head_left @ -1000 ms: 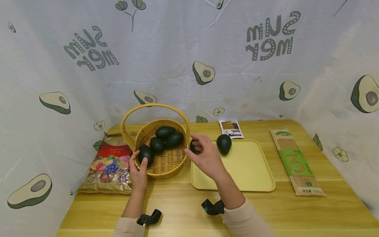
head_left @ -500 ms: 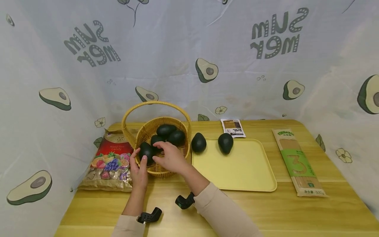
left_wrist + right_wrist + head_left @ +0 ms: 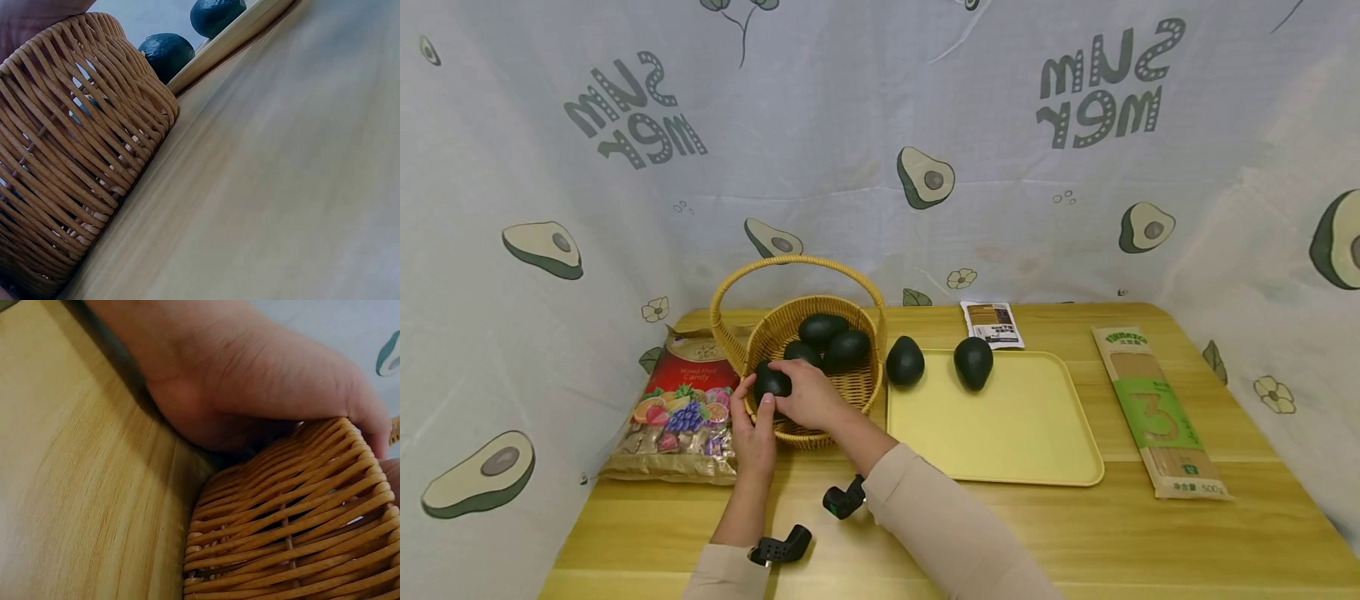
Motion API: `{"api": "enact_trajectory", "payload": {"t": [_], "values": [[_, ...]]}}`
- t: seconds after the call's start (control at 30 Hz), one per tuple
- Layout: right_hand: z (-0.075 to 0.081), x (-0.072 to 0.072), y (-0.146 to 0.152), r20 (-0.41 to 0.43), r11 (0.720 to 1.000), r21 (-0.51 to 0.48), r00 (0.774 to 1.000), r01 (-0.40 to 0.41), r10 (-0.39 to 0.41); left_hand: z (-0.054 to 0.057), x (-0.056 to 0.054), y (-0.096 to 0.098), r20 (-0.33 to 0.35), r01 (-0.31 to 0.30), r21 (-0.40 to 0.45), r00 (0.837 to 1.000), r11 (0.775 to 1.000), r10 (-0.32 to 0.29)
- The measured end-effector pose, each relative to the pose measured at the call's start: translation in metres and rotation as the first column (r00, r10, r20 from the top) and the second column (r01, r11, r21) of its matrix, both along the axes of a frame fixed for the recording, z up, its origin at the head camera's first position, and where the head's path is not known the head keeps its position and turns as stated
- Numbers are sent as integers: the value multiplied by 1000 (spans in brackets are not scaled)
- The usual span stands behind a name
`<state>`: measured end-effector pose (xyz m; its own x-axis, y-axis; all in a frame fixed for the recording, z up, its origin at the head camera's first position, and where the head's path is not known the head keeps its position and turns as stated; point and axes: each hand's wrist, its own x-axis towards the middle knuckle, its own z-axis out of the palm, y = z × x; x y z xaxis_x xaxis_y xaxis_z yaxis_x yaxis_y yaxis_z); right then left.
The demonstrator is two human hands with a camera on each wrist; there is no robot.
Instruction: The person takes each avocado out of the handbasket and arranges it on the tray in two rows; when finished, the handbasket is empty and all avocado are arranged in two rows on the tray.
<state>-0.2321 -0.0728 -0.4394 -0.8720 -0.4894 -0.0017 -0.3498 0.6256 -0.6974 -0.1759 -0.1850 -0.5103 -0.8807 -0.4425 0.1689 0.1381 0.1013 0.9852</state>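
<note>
A woven basket (image 3: 850, 392) with a hoop handle holds several dark avocados (image 3: 822, 329). My right hand (image 3: 790, 385) reaches over the near rim and grips the front-left avocado (image 3: 771, 381). My left hand (image 3: 756, 414) holds the basket's near-left rim, thumb on top of it. In the right wrist view the right hand (image 3: 262, 381) arches over the wicker wall (image 3: 281, 537). The left wrist view shows the basket's side (image 3: 69, 144) and two avocados (image 3: 165, 53) by the tray.
A yellow tray (image 3: 1007, 433) lies right of the basket, with one avocado (image 3: 905, 361) at its far-left corner and another (image 3: 973, 362) further right. A candy bag (image 3: 681, 408) lies left of the basket. A noodle pack (image 3: 1150, 408) and a small packet (image 3: 992, 323) lie beyond.
My right hand left the avocado at the tray's corner, swung left into the basket and closed on the front-left avocado. The left hand stayed on the rim.
</note>
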Motion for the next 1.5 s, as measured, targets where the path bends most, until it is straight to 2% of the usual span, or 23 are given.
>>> {"api": "enact_trajectory", "payload": {"t": [0.27,0.6,0.9,1.1,1.23,1.5], "values": [[-2,-1,0,-7,1000,1,1000,12,-12,1,0,1,14,-5,-13,1000,1000,6],[1,1,4,-26,999,-29,999,-24,23,0,-1,0,-10,1,-3,1000,1000,-1],[7,7,20,-64,999,-45,998,-20,18,-1,0,1,-7,-1,-32,1000,999,1],[19,16,38,-64,989,-145,998,8,-18,0,0,0,-22,-3,-50,1000,999,2],[27,22,52,-28,973,-227,999,37,-44,0,0,0,-20,-1,-48,1000,999,0],[32,32,83,19,941,-327,996,91,-90,-1,1,0,-9,5,-39,1000,999,-6]]}}
